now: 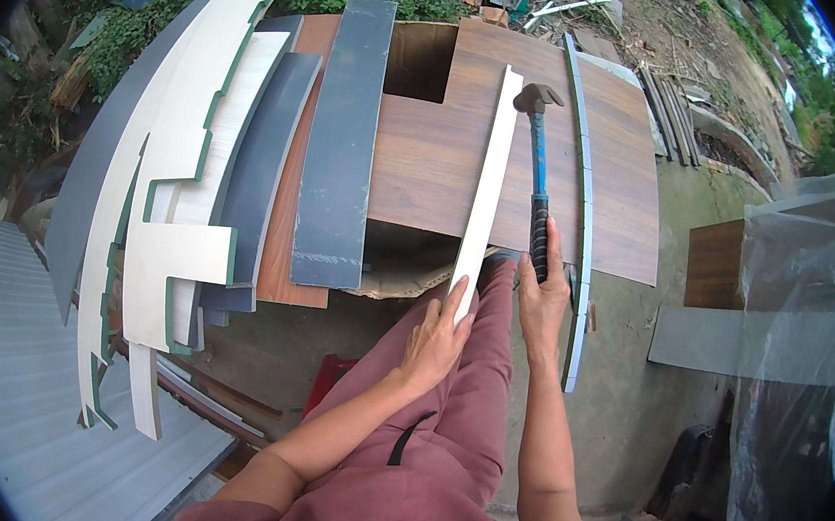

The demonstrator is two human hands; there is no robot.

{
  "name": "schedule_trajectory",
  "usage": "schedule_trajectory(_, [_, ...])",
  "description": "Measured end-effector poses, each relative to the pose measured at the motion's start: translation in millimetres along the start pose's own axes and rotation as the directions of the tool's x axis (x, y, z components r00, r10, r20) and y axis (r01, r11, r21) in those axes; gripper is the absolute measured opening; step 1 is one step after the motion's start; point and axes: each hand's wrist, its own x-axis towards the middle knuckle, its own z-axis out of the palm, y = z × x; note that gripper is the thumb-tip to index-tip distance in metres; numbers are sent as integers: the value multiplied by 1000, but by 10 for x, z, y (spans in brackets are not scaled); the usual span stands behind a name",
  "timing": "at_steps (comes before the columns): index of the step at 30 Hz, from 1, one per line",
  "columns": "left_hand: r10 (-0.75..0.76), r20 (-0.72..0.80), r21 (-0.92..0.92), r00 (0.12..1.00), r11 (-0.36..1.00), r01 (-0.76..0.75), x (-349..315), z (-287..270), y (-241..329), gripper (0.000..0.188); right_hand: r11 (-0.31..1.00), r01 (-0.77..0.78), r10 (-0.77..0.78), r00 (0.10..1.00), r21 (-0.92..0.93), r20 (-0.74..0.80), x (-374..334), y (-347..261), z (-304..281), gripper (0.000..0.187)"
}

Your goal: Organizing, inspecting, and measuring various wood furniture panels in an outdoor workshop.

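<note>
A long, narrow white strip of board [491,172] slants away from me over a brown wood-grain panel [423,156]. Its near end is gripped by my left hand [438,338], fingers closed round it close to my lap. My right hand [544,298] is wrapped round the black grip of a claw hammer [539,162] with a blue shaft. The hammer's dark, rusty head points away from me, just right of the strip's far end. Right of the hammer, a thin pale strip with a green edge [582,206] lies lengthwise across the panel.
Left of the panel lie a dark grey board [339,153], a reddish-brown board [284,238] and white notched boards with green edges [177,247]. Corrugated metal sheeting [39,325] fills the lower left. Clear plastic sheeting [791,397] hangs at right, beside a grey board [696,340].
</note>
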Motion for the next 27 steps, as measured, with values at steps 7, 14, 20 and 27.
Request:
schedule_trajectory(7, [39,-30,-5,999,999,-40,-17,48,-24,61,954,-241,228,969,176,95,-77,-93,-214,56])
schedule_trajectory(14, [26,-79,11,997,1000,-25,277,98,20,60,924,-318,298,947,211,121,-376,-187,-345,58])
schedule_trajectory(20, [-26,-37,0,999,1000,26,388,86,116,59,952,-265,246,960,151,132,-509,-80,-319,57])
schedule_trajectory(27, [-92,16,-4,996,996,92,366,81,143,58,956,-270,258,959,115,116,-481,-137,-224,58])
